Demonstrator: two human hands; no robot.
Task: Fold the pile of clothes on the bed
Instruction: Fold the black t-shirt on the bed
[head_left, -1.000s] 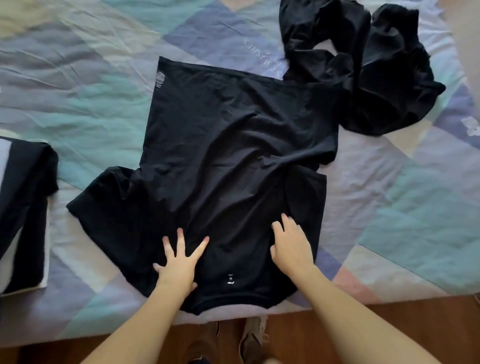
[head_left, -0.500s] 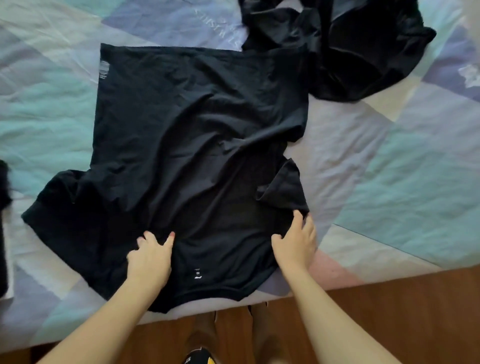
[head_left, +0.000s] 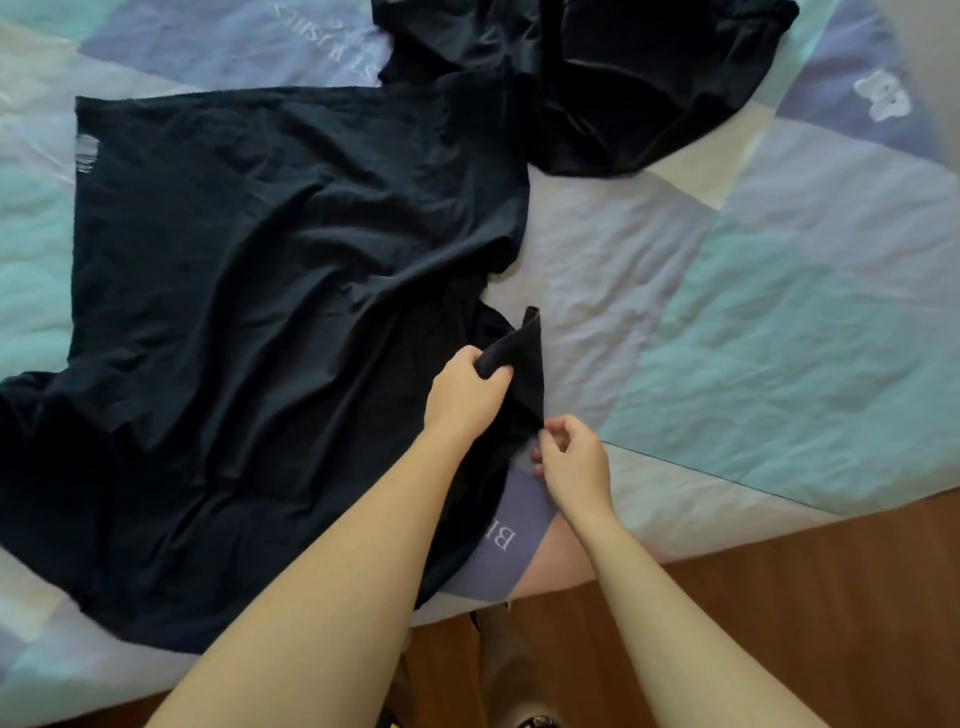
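- On the bed (head_left: 779, 312), seen from the head camera, a black T-shirt (head_left: 270, 322) lies spread flat over a patchwork quilt of pale blue, lilac and cream panels.
- Its body reaches toward the far side, with a small pale print at the far left corner; the near part of the shirt lies close to the bed's near edge.
- One sleeve (head_left: 31, 410) runs out to the left edge of the view and lies flat on the quilt.
- The other sleeve (head_left: 524, 358) is lifted off the quilt at the shirt's right side, standing up in a folded peak.
- The left hand (head_left: 465, 397) reaches across the shirt and grasps this raised sleeve, thumb and fingers curled round a bunch of its cloth.
- The right hand (head_left: 574, 462) is just beside it, nearer the bed's edge, fingers bent, with thumb and fingertips pinching the lower edge of the same sleeve.
- Both bare forearms come in from the bottom of the view, the left one lying over the shirt's near part.
- A heap of black clothes (head_left: 597, 83) lies crumpled at the far side of the bed, its near edge touching or overlapping the shirt's far right corner.
- Below the bed's edge a brown wooden floor (head_left: 805, 597) shows.
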